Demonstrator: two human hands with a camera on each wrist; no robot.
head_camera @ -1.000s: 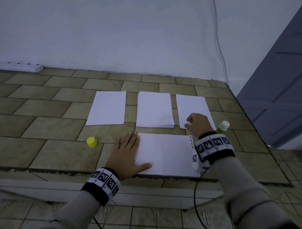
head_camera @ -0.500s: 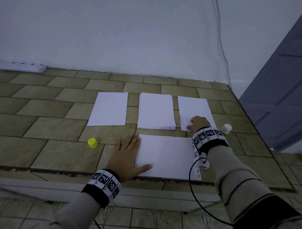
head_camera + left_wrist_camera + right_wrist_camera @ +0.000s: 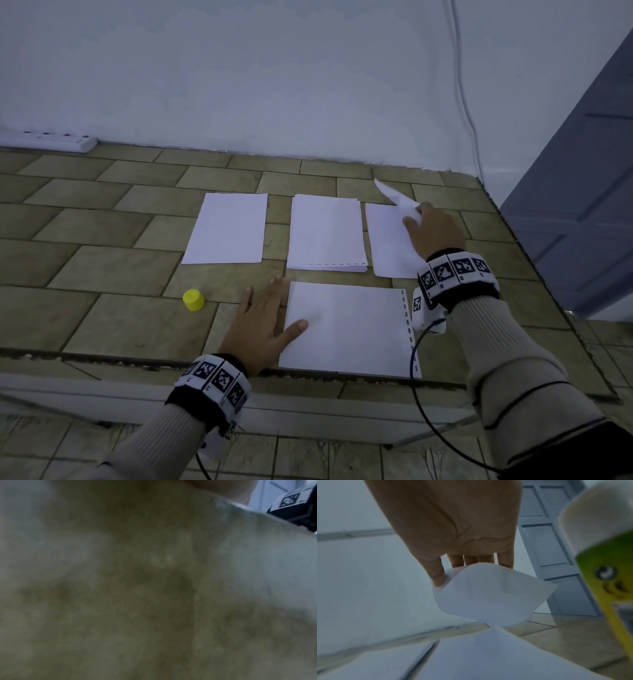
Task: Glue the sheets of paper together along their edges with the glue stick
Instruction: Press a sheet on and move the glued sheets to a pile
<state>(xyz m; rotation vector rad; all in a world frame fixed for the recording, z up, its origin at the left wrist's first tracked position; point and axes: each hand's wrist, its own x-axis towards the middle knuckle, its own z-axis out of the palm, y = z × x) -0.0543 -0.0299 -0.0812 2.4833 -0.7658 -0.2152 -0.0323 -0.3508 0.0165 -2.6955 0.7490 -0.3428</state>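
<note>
My right hand [image 3: 419, 219] pinches the far right sheet [image 3: 387, 240] and lifts its far corner up off the table. In the right wrist view the fingers [image 3: 436, 573] hold the curled sheet [image 3: 488, 595], and the glue stick [image 3: 599, 561], green and yellow with a white top, stands close at the right; my wrist hides it in the head view. My left hand [image 3: 270, 308] lies flat, thumb on the near sheet [image 3: 349, 325], which has a dashed right edge. A stack of sheets [image 3: 325, 233] and a single sheet [image 3: 229, 228] lie further back. The yellow cap [image 3: 193, 299] stands left.
The tiled table [image 3: 102, 267] ends in a near edge just below the near sheet and a right edge beside my right arm. A white power strip [image 3: 48, 139] lies at the far left by the wall. A grey door [image 3: 582, 192] stands at the right. The left wrist view is blurred.
My right hand has moved from the near end of the right sheet toward its far end and raised the sheet's corner. The left hand has stayed flat on the near sheet.
</note>
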